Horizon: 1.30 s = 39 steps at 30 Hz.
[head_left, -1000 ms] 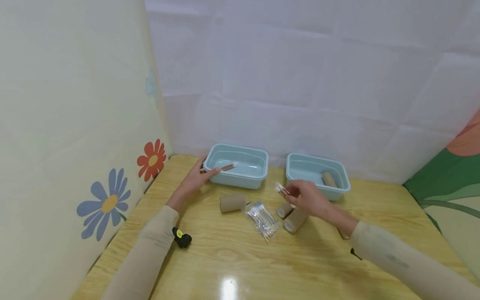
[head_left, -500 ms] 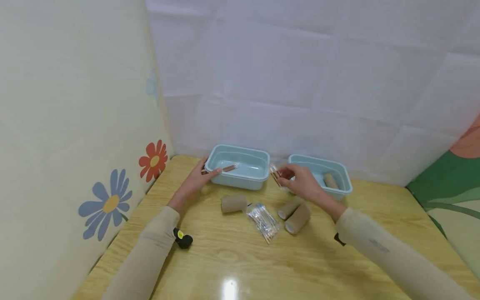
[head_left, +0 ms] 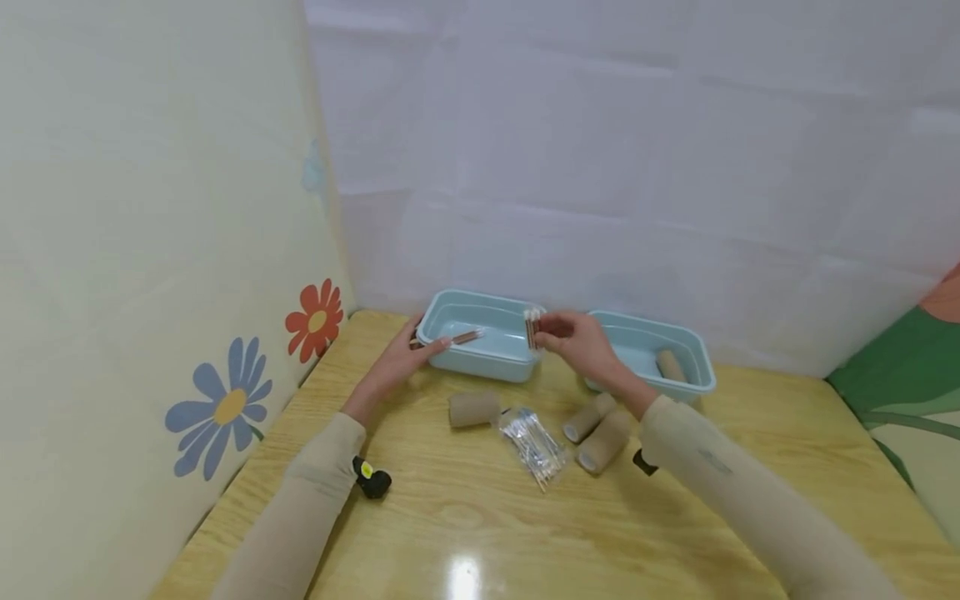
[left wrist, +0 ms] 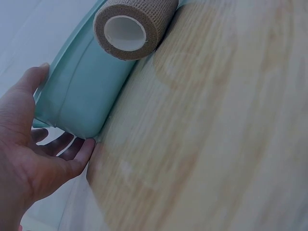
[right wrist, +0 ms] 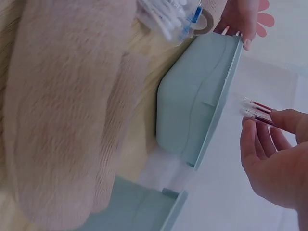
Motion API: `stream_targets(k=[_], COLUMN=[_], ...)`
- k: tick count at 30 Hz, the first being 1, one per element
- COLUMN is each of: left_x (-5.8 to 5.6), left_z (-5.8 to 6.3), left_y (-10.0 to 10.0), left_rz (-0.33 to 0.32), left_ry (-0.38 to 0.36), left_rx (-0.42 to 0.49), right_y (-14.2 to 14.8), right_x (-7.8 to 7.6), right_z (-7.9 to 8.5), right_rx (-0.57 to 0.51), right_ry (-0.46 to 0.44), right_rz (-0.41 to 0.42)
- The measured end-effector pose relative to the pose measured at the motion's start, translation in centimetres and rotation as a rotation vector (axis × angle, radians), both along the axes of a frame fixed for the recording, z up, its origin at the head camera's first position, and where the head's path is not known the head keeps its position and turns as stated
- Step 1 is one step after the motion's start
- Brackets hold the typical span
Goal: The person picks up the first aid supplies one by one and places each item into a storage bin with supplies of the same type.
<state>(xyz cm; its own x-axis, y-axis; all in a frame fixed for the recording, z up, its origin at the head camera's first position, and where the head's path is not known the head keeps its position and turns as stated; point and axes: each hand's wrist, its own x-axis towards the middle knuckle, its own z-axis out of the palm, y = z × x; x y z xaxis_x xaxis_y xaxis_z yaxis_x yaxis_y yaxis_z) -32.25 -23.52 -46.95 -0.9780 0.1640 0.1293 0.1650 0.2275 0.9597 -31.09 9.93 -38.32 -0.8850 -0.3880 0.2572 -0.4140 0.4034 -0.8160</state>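
My left hand (head_left: 397,367) holds the left end of a light blue plastic basin (head_left: 476,363), thumb on the rim and fingers round the corner. A packet of brown-stick swabs (head_left: 468,336) lies inside by that thumb. My right hand (head_left: 585,343) pinches a small clear packet of swabs (head_left: 532,328) with dark reddish sticks and white tips, raised at the basin's right end. In the right wrist view the packet (right wrist: 257,111) sits between thumb and fingertips, apart from the rim. A second blue basin (head_left: 707,379) stands to the right, with a tan bandage roll (head_left: 670,365) in it.
On the wooden table (head_left: 450,517), in front of the basins, lie a tan bandage roll (head_left: 474,409), a clear bag of cotton swabs (head_left: 532,443) and two more rolls, one smaller (head_left: 588,417) and one larger (head_left: 604,443). A white sheet (head_left: 525,150) hangs behind.
My right hand has moved left with the swab packet, from in front of the right basin to the left basin's right end, turning the packet more upright. My left hand keeps its hold.
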Motion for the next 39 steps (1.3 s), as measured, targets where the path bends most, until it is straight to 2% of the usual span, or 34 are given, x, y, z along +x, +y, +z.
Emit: stream_targets(k=[3,8,11,16,22,27,34,39], left_x=[0.1,0.4,0.4,0.4,0.3,0.2,0.0,-0.3], left_z=[0.1,0.2,0.1,0.0,0.1,0.2,0.0,-0.1], left_y=[0.2,0.3,0.2,0.4,0.4,0.6,0.7,0.5], left_rz=[0.011,0.020,0.021,0.024,0.017,0.016,0.009,0.000], left_ry=[-0.006,-0.018,-0.026,-0.044,-0.040,-0.036,-0.020,0.003], left_rx=[-0.009,0.002,-0.005,-0.017,-0.023,-0.030,-0.042,-0.027], right_y=[-0.9,-2.3,-3.0,-3.4,-3.6,-3.3,-2.3,-1.7], right_x=[-0.2,-0.5,-0.7,-0.9,-0.3,0.1,0.9,1.4], right_z=[-0.2,-0.7,-1.1,-1.4,-1.2,-0.8,-0.5,-0.1], right_rx=[-0.062,-0.203,-0.248,-0.228,-0.231,-0.180,-0.130,-0.088], right_ry=[-0.029,-0.135,-0.169,-0.165,-0.183,-0.186,-0.172,-0.123], right_rz=[-0.012,-0.032,-0.053,-0.085,-0.066,-0.057,-0.012,0.019])
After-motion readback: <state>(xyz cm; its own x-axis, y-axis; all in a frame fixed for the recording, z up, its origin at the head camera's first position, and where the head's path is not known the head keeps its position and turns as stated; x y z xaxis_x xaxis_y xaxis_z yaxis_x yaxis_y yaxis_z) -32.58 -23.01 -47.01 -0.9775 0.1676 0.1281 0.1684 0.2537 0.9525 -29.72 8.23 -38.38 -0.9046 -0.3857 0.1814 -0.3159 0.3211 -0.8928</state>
